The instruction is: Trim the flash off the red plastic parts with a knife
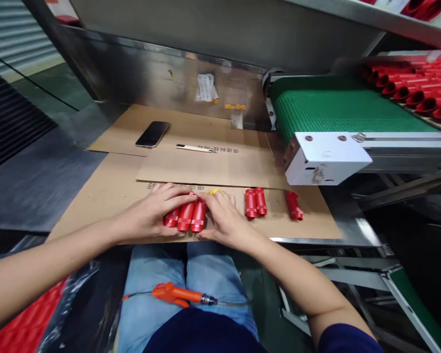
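Three red tubular parts point(185, 218) stand side by side at the cardboard's front edge, squeezed between my two hands. My left hand point(163, 211) wraps round the group from the left, its fingers over the far ends and its thumb along the near side. From the right, my right hand point(224, 218) closes on the rightmost part. A small yellow piece point(215, 191) shows at my right fingers; what it is I cannot tell. Right of that hand are two more red tubes point(255, 202) placed together, and a single red tube point(294, 205) lies farther right.
Cardboard point(206, 166) covers the metal table, with a phone point(152, 134) and a white pen-like cutter point(194, 148) on it. A green conveyor belt point(338, 108) carries many red tubes point(419, 88) at right. An orange air gun point(180, 294) lies across my lap.
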Tool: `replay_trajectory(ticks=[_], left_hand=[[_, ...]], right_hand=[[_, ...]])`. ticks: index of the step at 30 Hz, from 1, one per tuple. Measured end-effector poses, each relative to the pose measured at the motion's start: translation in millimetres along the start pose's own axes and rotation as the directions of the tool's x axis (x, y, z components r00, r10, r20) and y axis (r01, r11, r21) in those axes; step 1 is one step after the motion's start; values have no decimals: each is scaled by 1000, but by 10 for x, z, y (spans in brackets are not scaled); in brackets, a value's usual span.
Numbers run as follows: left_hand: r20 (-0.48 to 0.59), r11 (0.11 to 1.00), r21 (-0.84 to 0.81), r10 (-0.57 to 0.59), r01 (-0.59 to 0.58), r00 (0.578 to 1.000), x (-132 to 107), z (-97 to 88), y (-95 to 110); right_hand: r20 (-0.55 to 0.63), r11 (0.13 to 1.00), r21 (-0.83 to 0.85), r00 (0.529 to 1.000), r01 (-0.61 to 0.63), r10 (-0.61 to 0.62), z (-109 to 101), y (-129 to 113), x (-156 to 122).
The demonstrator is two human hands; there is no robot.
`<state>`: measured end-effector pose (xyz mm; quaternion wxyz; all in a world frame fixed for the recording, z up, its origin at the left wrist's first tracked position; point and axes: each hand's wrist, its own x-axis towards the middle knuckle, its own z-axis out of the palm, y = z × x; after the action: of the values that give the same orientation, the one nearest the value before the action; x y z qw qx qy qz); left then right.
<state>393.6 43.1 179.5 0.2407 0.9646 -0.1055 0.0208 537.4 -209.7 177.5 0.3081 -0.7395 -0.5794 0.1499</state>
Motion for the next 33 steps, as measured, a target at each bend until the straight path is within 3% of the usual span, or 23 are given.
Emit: replay_trajectory(ticks=[5, 9, 12, 13, 15, 17, 18, 22, 25, 28, 31, 33], left_hand=[[73, 997, -69, -27, 33, 997, -515, -45, -340], [30, 995, -103, -6, 9, 1000, -681, -19, -462], [-71, 977, -131, -179, 169, 981, -776, -29, -375], [-126, 952, -137, -291, 274, 948, -798, -39, -318], [-212, 854, -124, -520, 505, 827, -806, -72, -172], [-204, 727, -46, -679, 685, 706, -737, -125, 5], [-172, 672, 21, -727, 740, 665, -671, -155, 96], [-45, 545, 251, -819, 800, 572, -255, -235, 359], [49, 436, 314, -895, 844, 444, 66, -172, 407], [46, 308, 329, -950, 893, 310, 297, -16, 438], [-9, 199, 307, -977, 931, 212, 424, 126, 514], [-48, 141, 269, -986, 953, 160, 450, 188, 553]], right_hand=[[47, 1000, 5, 999, 12, -13, 493, -289, 272], [31, 1000, -22, 999, -15, 15, 599, -361, 329], [37, 999, -12, 999, -33, 34, 617, -333, 337], [36, 999, -4, 999, -39, 39, 618, -313, 337], [23, 999, 17, 999, -41, 41, 601, -272, 317], [-18, 999, 38, 999, -28, 29, 547, -251, 245], [-53, 999, 49, 999, -9, 12, 507, -255, 182], [-263, 985, 98, 958, 145, -115, 380, -386, -242], [-341, 957, 154, 923, 244, -180, 463, -526, -632], [-255, 925, 293, 952, 241, -167, 741, -567, -960], [22, 906, 423, 999, 27, -40, 1130, -445, -1185], [202, 892, 428, 977, -146, 64, 1397, -299, -1283]])
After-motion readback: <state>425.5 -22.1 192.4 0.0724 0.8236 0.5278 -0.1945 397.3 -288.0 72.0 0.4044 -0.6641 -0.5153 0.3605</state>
